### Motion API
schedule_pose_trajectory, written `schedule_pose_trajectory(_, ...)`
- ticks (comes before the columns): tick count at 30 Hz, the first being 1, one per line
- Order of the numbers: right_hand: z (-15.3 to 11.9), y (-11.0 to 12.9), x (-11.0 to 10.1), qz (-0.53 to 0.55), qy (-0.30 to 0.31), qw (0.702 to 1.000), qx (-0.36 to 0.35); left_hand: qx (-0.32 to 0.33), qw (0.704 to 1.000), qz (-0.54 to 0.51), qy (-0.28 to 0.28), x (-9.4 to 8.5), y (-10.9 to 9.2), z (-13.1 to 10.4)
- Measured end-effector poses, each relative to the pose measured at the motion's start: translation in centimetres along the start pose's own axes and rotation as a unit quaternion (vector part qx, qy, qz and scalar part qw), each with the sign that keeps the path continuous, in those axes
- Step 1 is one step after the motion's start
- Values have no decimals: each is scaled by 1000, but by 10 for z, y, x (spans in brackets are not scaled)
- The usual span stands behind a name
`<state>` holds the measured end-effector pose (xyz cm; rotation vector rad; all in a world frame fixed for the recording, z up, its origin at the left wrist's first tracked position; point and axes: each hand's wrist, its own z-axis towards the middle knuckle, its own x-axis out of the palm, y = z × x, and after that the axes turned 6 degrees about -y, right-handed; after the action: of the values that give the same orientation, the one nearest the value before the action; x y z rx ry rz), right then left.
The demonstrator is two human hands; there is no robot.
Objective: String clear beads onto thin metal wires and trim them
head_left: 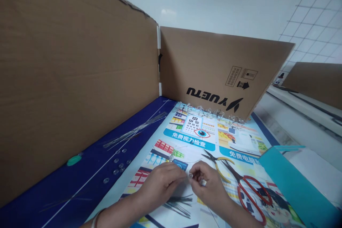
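My right hand [207, 180] pinches a small clear bead [191, 175] between thumb and fingertip. Close beside it, my left hand [165, 180] is closed in a pinch, its fingertips nearly meeting the bead; what they hold is too small to make out. A thin wire [196, 160] curves just above the hands. Clear pieces [171, 157] show behind my left hand. Beneath the hands, short dark wires [180, 205] lie on the printed sheet. Several loose clear beads [121, 165] rest on the blue surface to the left.
Yellow-handled pliers [223, 169] and red-handled scissors [247, 181] lie right of my hands. A bundle of long wires [136, 130] is at left. Cardboard panels [213, 67] stand behind and left, with clear pieces [208, 110] along the back one. A teal box [299, 181] sits at right.
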<state>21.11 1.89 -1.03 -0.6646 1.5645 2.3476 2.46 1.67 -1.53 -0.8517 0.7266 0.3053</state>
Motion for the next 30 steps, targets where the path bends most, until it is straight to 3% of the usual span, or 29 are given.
schedule_pose_trajectory(30, -1, 0, 0, -38, -18, 999, -12, -12, 1000, 8, -2, 1, -3, -1)
